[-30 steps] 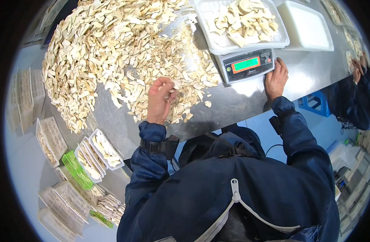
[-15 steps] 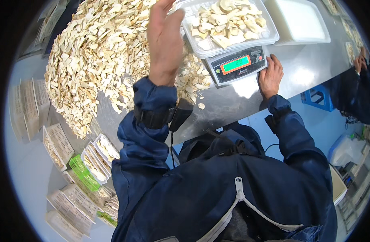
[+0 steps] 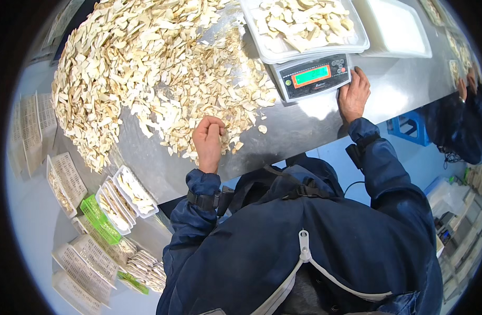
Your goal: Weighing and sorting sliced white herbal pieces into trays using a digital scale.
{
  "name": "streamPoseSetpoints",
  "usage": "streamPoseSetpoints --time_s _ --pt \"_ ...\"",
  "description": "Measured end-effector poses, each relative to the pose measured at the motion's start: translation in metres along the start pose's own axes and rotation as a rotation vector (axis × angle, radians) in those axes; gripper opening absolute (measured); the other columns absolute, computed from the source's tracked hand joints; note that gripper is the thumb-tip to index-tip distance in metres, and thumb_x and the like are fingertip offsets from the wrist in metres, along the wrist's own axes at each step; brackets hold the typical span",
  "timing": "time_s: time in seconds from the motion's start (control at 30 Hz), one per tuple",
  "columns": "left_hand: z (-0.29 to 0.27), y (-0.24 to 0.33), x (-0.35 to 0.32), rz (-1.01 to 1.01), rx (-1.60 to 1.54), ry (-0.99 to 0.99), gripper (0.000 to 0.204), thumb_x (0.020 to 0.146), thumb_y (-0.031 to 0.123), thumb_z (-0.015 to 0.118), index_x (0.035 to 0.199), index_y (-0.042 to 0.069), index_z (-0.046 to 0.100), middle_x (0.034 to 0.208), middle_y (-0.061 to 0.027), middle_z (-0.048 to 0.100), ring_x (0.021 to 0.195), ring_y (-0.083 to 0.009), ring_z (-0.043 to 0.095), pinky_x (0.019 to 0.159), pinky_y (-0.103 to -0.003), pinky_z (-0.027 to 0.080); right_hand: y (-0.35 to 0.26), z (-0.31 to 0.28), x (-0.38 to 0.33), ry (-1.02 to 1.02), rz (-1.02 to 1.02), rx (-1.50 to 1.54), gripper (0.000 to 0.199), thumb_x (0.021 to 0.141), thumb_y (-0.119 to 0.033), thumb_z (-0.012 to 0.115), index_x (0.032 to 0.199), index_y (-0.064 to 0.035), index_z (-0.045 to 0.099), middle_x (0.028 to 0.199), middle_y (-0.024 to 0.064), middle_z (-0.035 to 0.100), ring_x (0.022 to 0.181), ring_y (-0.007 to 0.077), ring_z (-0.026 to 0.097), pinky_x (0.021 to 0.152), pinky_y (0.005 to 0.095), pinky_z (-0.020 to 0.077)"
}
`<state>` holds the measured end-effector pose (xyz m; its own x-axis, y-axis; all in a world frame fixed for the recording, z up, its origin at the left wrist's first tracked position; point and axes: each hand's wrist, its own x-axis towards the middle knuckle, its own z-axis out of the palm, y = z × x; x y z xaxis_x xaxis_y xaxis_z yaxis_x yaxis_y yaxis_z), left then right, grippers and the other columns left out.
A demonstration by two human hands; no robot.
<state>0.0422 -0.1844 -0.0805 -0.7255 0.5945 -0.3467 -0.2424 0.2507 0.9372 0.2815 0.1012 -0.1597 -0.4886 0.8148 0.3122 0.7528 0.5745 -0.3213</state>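
Note:
Pale dried mushroom slices (image 3: 141, 58) lie in a big loose heap on the steel table. My left hand (image 3: 208, 144) is low over the near edge of the heap, its fingers curled together. Whatever may be between them is hidden. A digital scale (image 3: 296, 95) with a lit green display stands right of the heap. On it sits a clear plastic tray (image 3: 276, 54), apparently the top of a stack, with mushroom slices inside. My right hand (image 3: 355, 95) rests on the table against the scale's right front corner, fingers outstretched and holding nothing.
A stack of white plastic trays (image 3: 395, 29) stands right of the scale. Filled trays (image 3: 137, 191) and a green basket (image 3: 100, 220) are below left, beside white crates (image 3: 96, 262). Another person's hands (image 3: 466, 86) show at the far right, above a blue stool (image 3: 409, 128).
My left hand has come down from beside the tray to the near edge of the heap, and its fingers have curled. My right hand stays beside the scale.

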Motion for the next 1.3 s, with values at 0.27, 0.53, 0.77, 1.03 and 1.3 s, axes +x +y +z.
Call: streamPoseSetpoints --time_s 0.27,0.53,0.77,1.03,1.3 --pt "0.036 -0.025 -0.028 0.252 0.407 -0.298 0.014 0.079 0.003 0.056 0.092 0.003 0.060 0.080 -0.0100 0.057 0.066 -0.0197 0.054 0.058 -0.029 0.043 0.001 0.003 -0.002 -0.007 -0.012 -0.049 0.038 0.083 -0.017 0.048 0.119 -0.0047 0.048 0.129 0.0140 0.041 0.120 0.0330 0.036 0.099 0.0461 0.0281" --pt "0.056 -0.036 -0.015 0.559 0.854 -0.580 0.019 0.078 0.004 0.056 0.095 0.001 0.049 0.095 -0.0163 0.045 0.085 -0.0356 0.052 0.070 -0.042 0.044 0.006 0.004 -0.001 0.037 -0.062 -0.064 0.038 0.082 -0.017 0.049 0.118 -0.0045 0.049 0.128 0.0139 0.044 0.119 0.0336 0.038 0.098 0.0461 0.0300" --pt "0.047 -0.041 -0.011 0.567 0.732 -0.485 0.013 0.080 0.002 0.055 0.093 0.001 0.053 0.085 -0.0122 0.052 0.074 -0.0285 0.057 0.063 -0.036 0.047 0.006 0.006 -0.001 0.014 -0.056 -0.068 0.039 0.082 -0.017 0.047 0.120 -0.0050 0.047 0.129 0.0134 0.042 0.120 0.0332 0.037 0.100 0.0461 0.0284" --pt "0.020 -0.015 0.015 -0.254 -0.234 -0.134 0.017 0.085 0.005 0.057 0.101 -0.002 0.061 0.082 -0.0062 0.064 0.070 -0.0087 0.059 0.062 -0.022 0.048 0.008 0.005 -0.001 0.002 -0.034 -0.064 0.040 0.082 -0.017 0.048 0.120 -0.0051 0.047 0.130 0.0140 0.041 0.120 0.0334 0.036 0.100 0.0465 0.0285" --pt "0.039 -0.016 0.041 0.528 0.908 -0.267 0.015 0.079 0.012 0.058 0.092 0.011 0.063 0.080 -0.0083 0.060 0.076 -0.0287 0.058 0.066 -0.039 0.047 0.009 0.006 -0.002 0.007 -0.045 -0.051 0.039 0.082 -0.016 0.047 0.120 -0.0054 0.048 0.129 0.0143 0.041 0.121 0.0330 0.036 0.099 0.0468 0.0284"
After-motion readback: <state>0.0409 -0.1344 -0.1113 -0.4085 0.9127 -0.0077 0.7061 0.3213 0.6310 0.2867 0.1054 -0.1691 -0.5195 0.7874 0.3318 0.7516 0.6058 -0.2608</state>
